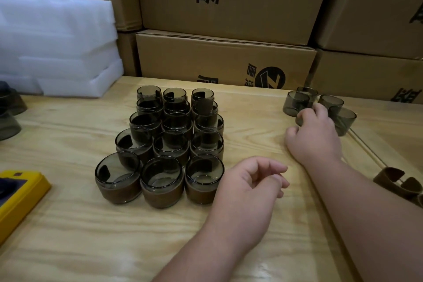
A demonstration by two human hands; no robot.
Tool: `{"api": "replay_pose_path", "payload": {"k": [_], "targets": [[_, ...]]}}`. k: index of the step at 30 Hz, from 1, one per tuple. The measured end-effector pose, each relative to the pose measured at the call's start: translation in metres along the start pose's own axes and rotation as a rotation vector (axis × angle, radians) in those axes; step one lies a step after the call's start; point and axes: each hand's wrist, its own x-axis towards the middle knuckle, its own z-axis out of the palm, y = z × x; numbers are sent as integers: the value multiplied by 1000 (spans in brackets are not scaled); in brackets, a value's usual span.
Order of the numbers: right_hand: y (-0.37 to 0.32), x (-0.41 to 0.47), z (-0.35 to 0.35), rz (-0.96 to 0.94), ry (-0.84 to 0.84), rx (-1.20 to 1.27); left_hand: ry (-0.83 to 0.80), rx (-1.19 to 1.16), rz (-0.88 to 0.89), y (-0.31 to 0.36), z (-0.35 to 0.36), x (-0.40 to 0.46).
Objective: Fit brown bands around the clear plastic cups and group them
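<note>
Nearest us, our left hand (249,181) hovers just above the tabletop (68,224), its fingers (274,168) loosely curled and holding nothing. It sits just beside the front right corner of the finished group, and we judge it is waiting there to take the next cup and help work a band onto it.

Our right hand (313,130) reaches out to the far right, where a small cluster of plain cups (297,101) stands near the edge. Its fingers curl around one of them, largely hidden under the palm, so we cannot tell how firm the hold is. These cups carry no bands yet, which is likely why they are kept well apart from the others.

At the middle of the tabletop stand the banded cups (169,144), packed in three columns with their sides touching, open mouths up, each with a brown wrap round its lower half. Setting them tight in rows keeps the done work easy to count and out of the way of the hands.

Loose brown bands (393,181) lie at the right edge, close to our right forearm, within easy reach for the next fitting.

On the left a yellow case (20,199) rests at the edge, a few more dark cups (9,119) sit beyond it, and white foam sheets (57,46) are stacked behind. Cardboard boxes (229,57) wall off the back.

Much of the task looks done; several plain cups remain.
</note>
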Motion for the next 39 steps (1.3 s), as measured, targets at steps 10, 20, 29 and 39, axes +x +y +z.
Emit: {"api": "replay_pose_path", "payload": {"k": [10,20,29,39], "targets": [[3,-7,-2,8,46,97,-23,91,28,-4,3,-2],[3,-68,-24,-81,22,212,-19,138,82,-7,3,-1],[10,-166,-80,-120,196,805,-69,437,63,-7,6,-3],[10,-146,-69,67,-87,931,-55,784,150,-21,11,-2]]}}
